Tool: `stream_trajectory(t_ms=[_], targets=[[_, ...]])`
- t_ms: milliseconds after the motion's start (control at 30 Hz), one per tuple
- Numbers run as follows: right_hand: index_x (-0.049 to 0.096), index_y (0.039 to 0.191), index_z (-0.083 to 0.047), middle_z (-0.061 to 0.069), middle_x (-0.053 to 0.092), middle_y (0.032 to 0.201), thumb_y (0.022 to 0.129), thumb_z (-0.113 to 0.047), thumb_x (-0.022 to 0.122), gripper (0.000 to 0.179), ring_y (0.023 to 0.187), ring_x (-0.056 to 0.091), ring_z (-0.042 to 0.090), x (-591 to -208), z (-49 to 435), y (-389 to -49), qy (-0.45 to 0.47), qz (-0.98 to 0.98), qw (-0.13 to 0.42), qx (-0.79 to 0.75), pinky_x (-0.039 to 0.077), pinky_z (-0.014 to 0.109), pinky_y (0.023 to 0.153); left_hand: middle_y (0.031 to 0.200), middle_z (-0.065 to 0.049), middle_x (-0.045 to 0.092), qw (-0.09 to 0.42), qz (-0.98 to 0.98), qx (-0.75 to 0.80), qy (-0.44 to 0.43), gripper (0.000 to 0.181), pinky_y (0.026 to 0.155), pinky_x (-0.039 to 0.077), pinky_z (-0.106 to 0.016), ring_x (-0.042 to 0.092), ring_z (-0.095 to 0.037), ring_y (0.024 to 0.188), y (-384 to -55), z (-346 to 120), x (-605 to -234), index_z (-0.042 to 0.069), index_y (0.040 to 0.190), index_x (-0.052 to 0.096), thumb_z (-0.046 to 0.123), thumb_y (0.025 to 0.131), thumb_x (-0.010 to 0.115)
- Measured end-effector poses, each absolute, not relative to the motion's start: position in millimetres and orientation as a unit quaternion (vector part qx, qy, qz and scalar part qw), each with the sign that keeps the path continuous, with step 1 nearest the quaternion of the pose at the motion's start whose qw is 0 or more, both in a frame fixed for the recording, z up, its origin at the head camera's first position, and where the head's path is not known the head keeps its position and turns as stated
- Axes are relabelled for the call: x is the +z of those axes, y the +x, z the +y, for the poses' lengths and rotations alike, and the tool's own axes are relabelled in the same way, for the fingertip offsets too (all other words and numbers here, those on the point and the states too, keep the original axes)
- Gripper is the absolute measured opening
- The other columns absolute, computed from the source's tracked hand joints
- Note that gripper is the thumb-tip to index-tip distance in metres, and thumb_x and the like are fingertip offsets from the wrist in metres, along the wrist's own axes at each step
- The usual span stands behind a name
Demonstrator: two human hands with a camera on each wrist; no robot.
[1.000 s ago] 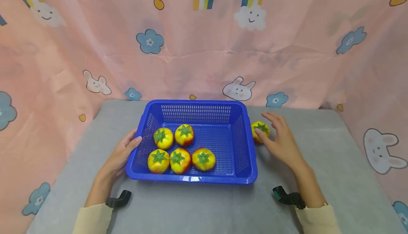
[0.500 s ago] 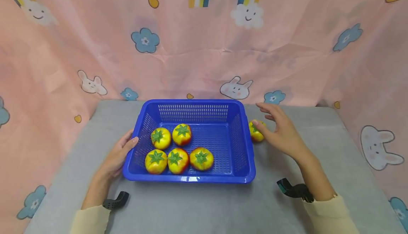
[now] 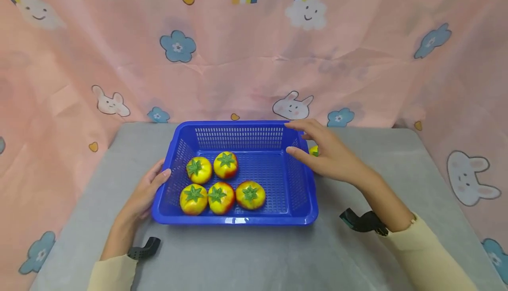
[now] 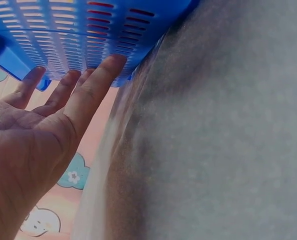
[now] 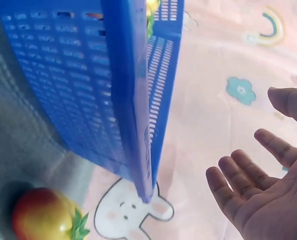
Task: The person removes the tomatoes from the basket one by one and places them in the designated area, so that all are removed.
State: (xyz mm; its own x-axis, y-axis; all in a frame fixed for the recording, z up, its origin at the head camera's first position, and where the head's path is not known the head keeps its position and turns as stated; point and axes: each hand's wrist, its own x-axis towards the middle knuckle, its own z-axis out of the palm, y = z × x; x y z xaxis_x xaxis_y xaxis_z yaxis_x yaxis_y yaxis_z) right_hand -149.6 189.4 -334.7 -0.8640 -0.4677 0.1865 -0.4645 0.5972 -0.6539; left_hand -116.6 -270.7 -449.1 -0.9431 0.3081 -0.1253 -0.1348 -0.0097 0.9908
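Note:
A blue plastic basket [image 3: 234, 221] with slotted walls stands on the grey table. Several yellow-and-red tomatoes [image 3: 225, 165] with green star-shaped tops lie in its left and front part. My left hand [image 3: 144, 192] holds the basket's left side, thumb on the rim; in the left wrist view its fingers [image 4: 91, 97] rest along the outer wall. Above the right rim hovers my right hand [image 3: 323, 154], fingers spread and nothing in them. Another tomato [image 5: 46, 215] lies on the table outside the basket's right wall, mostly hidden behind the right hand in the head view.
A pink cloth [image 3: 238, 75] printed with rainbows, rabbits and flowers hangs behind and beside the grey table [image 3: 238, 260]. Each wrist carries a black camera mount [image 3: 363, 221]. The basket's right part shows its bare slotted floor.
My right hand has moved left from beside the outside tomato to over the basket's right rim, covering most of that tomato. The left hand keeps its hold, and the view has shifted slightly.

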Motion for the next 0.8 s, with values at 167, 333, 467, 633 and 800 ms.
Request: stream_trajectory(t_ms=[167, 333, 467, 633, 800], targets=[[0.051, 0.155, -0.017, 0.012, 0.048, 0.162, 0.101, -0.027, 0.073, 0.058, 0.136, 0.061, 0.039, -332, 175, -156, -0.263, 0.897, 0.034, -0.354, 0.055, 0.06, 0.108, 0.133, 0.009, 0.064, 0.162, 0.679, 0.713, 0.066, 0.058, 0.094, 0.063, -0.032, 0.071, -0.011, 0.116, -119, -269, -451, 0.007, 0.165, 0.022, 0.027, 0.115, 0.042], [0.051, 0.156, -0.019, 0.013, 0.043, 0.166, 0.101, -0.033, 0.072, 0.059, 0.135, 0.062, 0.037, -328, 154, -163, -0.278, 0.896, 0.063, -0.339, 0.058, 0.057, 0.104, 0.132, 0.009, 0.064, 0.15, 0.679, 0.716, 0.06, 0.056, 0.093, 0.063, -0.031, 0.071, -0.01, 0.114, -117, -270, -451, 0.008, 0.164, 0.025, 0.027, 0.115, 0.043], [0.051, 0.156, -0.019, 0.011, 0.044, 0.165, 0.101, -0.034, 0.072, 0.06, 0.136, 0.058, 0.034, -328, 141, -166, -0.289, 0.894, 0.081, -0.332, 0.056, 0.058, 0.108, 0.131, 0.01, 0.065, 0.153, 0.677, 0.718, 0.061, 0.052, 0.092, 0.063, -0.031, 0.071, -0.01, 0.113, -117, -271, -452, 0.01, 0.162, 0.028, 0.026, 0.115, 0.042], [0.05, 0.156, -0.019, 0.008, 0.046, 0.163, 0.101, -0.035, 0.072, 0.062, 0.151, 0.046, 0.032, -326, 126, -169, -0.305, 0.89, 0.103, -0.322, 0.047, 0.06, 0.119, 0.132, 0.01, 0.065, 0.151, 0.679, 0.716, 0.06, 0.054, 0.092, 0.063, -0.03, 0.071, -0.01, 0.113, -117, -272, -451, 0.008, 0.163, 0.026, 0.026, 0.115, 0.042], [0.051, 0.155, -0.02, 0.007, 0.049, 0.16, 0.101, -0.038, 0.072, 0.061, 0.15, 0.048, 0.03, -325, 116, -172, -0.316, 0.89, 0.124, -0.306, 0.047, 0.058, 0.12, 0.133, 0.011, 0.063, 0.154, 0.688, 0.707, 0.059, 0.059, 0.093, 0.063, -0.03, 0.07, -0.01, 0.115, -117, -272, -449, 0.005, 0.165, 0.022, 0.028, 0.115, 0.042]])
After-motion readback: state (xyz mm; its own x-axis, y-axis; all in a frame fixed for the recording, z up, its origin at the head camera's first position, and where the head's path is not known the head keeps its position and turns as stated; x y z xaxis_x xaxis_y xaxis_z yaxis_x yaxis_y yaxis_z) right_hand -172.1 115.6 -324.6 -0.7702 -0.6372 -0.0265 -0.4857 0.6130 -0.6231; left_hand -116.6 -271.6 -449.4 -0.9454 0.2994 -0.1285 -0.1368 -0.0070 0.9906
